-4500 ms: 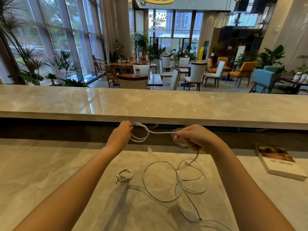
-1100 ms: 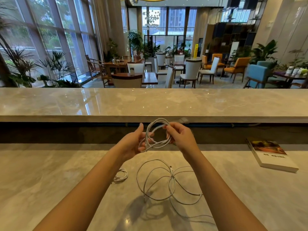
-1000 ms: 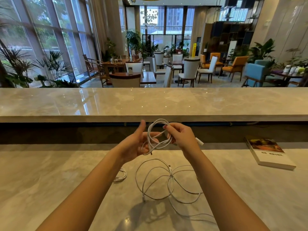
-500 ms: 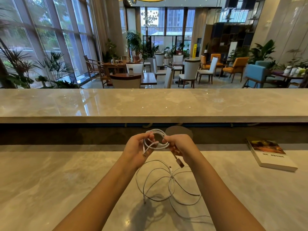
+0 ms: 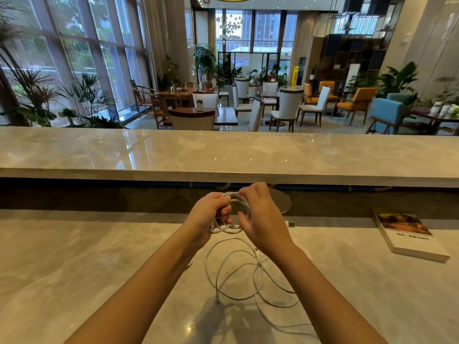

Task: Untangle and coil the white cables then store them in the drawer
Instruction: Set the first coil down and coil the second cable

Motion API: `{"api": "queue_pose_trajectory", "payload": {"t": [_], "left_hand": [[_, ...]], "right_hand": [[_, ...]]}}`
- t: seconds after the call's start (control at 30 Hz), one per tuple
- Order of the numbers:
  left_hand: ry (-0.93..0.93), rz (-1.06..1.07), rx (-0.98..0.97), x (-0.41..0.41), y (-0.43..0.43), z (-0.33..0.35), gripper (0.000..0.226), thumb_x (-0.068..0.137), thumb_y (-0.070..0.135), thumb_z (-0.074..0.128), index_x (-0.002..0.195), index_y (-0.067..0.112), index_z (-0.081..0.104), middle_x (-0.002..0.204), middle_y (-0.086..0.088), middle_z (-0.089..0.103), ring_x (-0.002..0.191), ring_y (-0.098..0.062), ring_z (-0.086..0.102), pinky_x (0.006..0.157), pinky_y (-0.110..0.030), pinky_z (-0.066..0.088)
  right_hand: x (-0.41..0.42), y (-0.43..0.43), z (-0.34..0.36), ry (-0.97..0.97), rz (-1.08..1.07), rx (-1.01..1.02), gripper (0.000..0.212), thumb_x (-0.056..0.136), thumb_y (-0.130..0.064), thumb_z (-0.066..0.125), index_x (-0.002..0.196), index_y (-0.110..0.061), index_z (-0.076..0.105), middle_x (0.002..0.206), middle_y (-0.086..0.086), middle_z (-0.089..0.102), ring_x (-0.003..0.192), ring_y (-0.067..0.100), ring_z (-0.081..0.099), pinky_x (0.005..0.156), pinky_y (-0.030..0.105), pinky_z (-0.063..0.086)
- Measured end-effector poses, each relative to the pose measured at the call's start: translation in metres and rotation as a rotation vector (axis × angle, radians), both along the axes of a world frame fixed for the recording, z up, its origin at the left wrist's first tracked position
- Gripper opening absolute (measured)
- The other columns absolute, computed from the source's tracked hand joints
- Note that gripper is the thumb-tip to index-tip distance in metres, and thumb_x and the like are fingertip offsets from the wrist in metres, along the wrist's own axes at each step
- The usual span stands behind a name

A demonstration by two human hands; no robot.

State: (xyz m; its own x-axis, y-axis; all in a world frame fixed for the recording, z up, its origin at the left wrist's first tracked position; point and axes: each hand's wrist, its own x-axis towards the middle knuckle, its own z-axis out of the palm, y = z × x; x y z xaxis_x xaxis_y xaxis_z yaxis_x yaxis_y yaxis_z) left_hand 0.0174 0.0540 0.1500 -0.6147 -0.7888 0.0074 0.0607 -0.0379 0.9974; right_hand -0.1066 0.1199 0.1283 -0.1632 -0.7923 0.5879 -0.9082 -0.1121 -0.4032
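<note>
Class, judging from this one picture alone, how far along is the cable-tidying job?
Done: nothing visibly stored; no drawer shows. In hand: the left hand and right hand hold one coiled cable in their grip. Left: a tangled cable still sprawls loose on the counter, to coil and store.

Marble counter (image 5: 74, 256) — loose white cable (image 5: 238, 271), book (image 5: 409, 238)

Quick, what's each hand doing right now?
Left hand: closed around the coiled white cable.
Right hand: fingers pinching the top of the same coil; its thumb is loose.
</note>
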Motion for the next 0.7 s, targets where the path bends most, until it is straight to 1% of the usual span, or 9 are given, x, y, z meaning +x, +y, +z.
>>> {"api": "queue_pose_trajectory", "payload": {"t": [0.07,0.13,0.23,0.27,0.33,0.4,0.47,0.6,0.7], "left_hand": [[0.005,-0.037,0.001,0.0,-0.001,-0.001,0.018,0.097,0.014,0.04,0.091,0.005,0.055,0.056,0.001,0.046,0.054,-0.014,0.045,0.058,-0.026,0.045],[0.033,-0.105,0.079,0.001,-0.002,-0.002,0.019,0.097,0.014,0.04,0.097,0.003,0.056,0.056,0.001,0.046,0.053,-0.012,0.045,0.056,-0.025,0.046],[-0.02,-0.146,0.056,0.005,-0.004,-0.004,0.011,0.093,0.016,0.051,0.095,0.007,0.057,0.064,-0.001,0.051,0.057,-0.01,0.048,0.06,-0.025,0.047],[-0.076,-0.131,0.002,0.007,-0.005,-0.006,0.012,0.089,0.018,0.057,0.098,0.009,0.058,0.07,-0.002,0.054,0.061,-0.011,0.05,0.063,-0.025,0.046],[-0.182,-0.117,-0.121,0.012,-0.01,-0.011,0.021,0.086,0.019,0.062,0.106,0.013,0.06,0.077,-0.001,0.057,0.066,-0.011,0.05,0.064,-0.022,0.044],[-0.246,-0.105,-0.206,0.017,-0.014,-0.016,0.016,0.087,0.018,0.061,0.102,0.014,0.063,0.077,0.0,0.055,0.067,-0.01,0.049,0.063,-0.02,0.043],[-0.239,-0.084,-0.207,0.021,-0.016,-0.02,0.012,0.088,0.018,0.059,0.098,0.014,0.064,0.075,0.0,0.055,0.066,-0.01,0.048,0.062,-0.019,0.042],[-0.18,-0.087,-0.141,0.023,-0.018,-0.021,0.015,0.092,0.019,0.053,0.099,0.013,0.064,0.069,0.001,0.053,0.06,-0.007,0.047,0.06,-0.018,0.042],[-0.212,-0.062,-0.181,0.02,-0.018,-0.02,0.02,0.095,0.022,0.046,0.102,0.015,0.065,0.067,0.002,0.051,0.06,-0.008,0.046,0.062,-0.02,0.04]], "right_hand": [[0.0,-0.001,0.001,-0.034,0.027,0.024,0.023,0.086,-0.02,0.063,0.108,-0.015,0.054,0.101,-0.004,0.048,0.083,0.007,0.048,0.07,0.019,0.043],[-0.002,-0.003,0.003,-0.035,0.009,0.011,0.01,0.089,-0.021,0.059,0.097,-0.014,0.057,0.09,-0.003,0.054,0.076,0.01,0.049,0.065,0.019,0.04],[-0.004,-0.005,0.006,-0.077,0.018,0.051,0.009,0.09,-0.023,0.057,0.089,-0.014,0.057,0.082,-0.002,0.054,0.073,0.013,0.05,0.063,0.021,0.041],[-0.005,-0.005,0.007,-0.16,0.045,0.09,0.009,0.089,-0.023,0.059,0.087,-0.015,0.057,0.08,-0.002,0.054,0.072,0.013,0.05,0.063,0.021,0.042],[-0.009,-0.003,0.014,-0.435,0.149,0.185,0.01,0.086,-0.022,0.062,0.081,-0.016,0.057,0.076,-0.002,0.056,0.069,0.011,0.052,0.063,0.02,0.044],[-0.016,0.002,0.022,-0.717,0.284,0.266,0.011,0.085,-0.02,0.064,0.077,-0.015,0.059,0.073,0.0,0.058,0.068,0.01,0.055,0.065,0.02,0.048],[-0.02,0.006,0.027,-0.936,0.354,0.312,0.012,0.086,-0.019,0.062,0.076,-0.013,0.062,0.071,0.001,0.06,0.07,0.012,0.058,0.069,0.023,0.05],[-0.02,0.006,0.028,-1.492,0.276,0.298,0.013,0.087,-0.017,0.06,0.078,-0.009,0.063,0.058,0.0,0.052,0.06,0.013,0.05,0.066,0.026,0.046],[-0.018,0.005,0.031,-1.723,0.188,0.266,0.01,0.087,-0.015,0.061,0.082,-0.006,0.062,0.054,0.0,0.05,0.055,0.012,0.046,0.064,0.026,0.043]]}}
